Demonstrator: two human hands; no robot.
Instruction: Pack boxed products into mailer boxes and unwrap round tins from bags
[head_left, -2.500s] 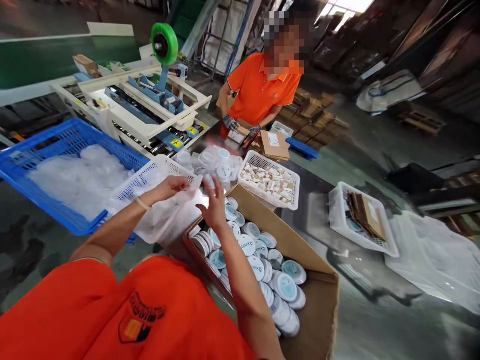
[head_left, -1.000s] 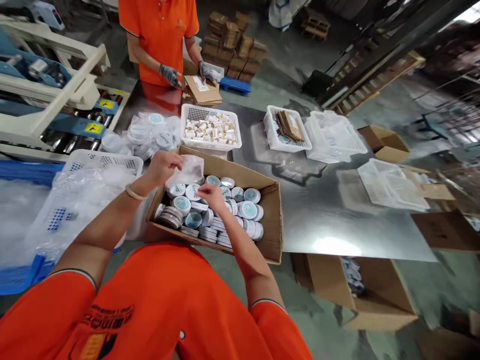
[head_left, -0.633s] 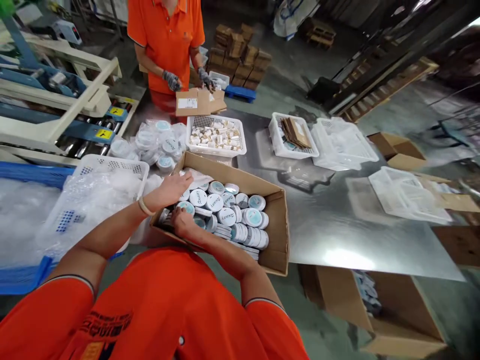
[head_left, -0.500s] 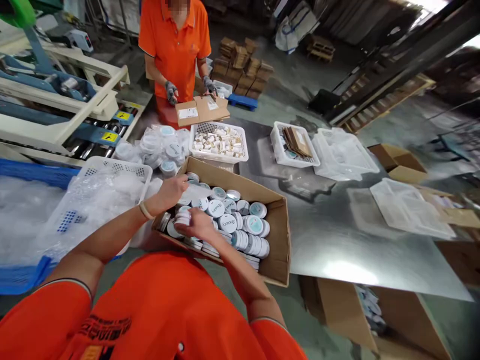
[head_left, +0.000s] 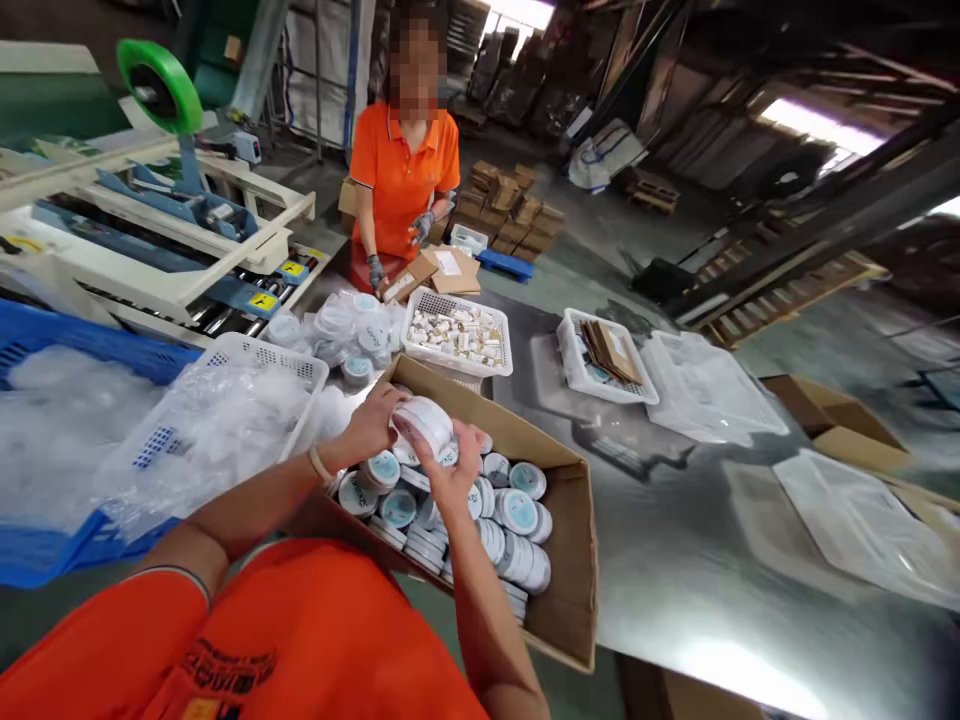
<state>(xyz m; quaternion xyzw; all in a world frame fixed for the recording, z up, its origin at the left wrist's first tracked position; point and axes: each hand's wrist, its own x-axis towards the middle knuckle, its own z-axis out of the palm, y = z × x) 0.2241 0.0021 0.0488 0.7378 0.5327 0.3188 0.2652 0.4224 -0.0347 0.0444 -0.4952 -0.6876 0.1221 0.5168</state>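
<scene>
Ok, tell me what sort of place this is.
Probably a packing area in a warehouse or factory: there's a roller machine, a stack of brown boxes, and an open carton of round containers.

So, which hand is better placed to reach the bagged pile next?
Left hand, likely: it is nearer the bagged pile; the right hand is farther off, over the cardboard box. Both hold the white stack.

Bright windows (head_left: 821, 125), grey floor (head_left: 581, 290)
</scene>
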